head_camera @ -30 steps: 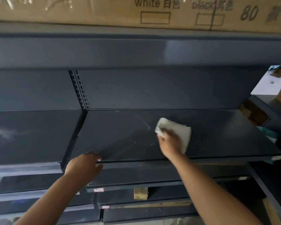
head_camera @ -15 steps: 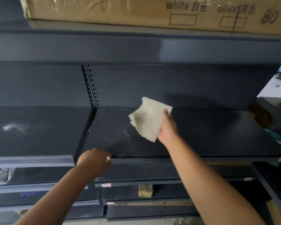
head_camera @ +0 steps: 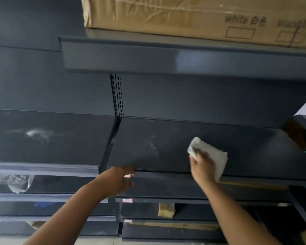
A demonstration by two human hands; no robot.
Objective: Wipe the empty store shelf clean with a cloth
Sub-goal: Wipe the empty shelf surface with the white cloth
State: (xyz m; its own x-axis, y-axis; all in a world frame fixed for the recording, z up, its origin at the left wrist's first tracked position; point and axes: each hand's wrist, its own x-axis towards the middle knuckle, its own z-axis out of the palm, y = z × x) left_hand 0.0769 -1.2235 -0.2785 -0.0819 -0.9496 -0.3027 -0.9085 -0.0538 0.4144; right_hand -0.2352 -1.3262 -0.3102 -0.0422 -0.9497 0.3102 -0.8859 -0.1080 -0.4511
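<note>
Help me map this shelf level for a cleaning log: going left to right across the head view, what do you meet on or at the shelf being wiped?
Dusty white smear on the neighbouring shelf → left hand at the front edge → streaky patch → cloth under the right hand.

A single head-worn camera, close at arm's reach, faces forward and slightly down onto the dark shelf (head_camera: 237, 147), tilted.
</note>
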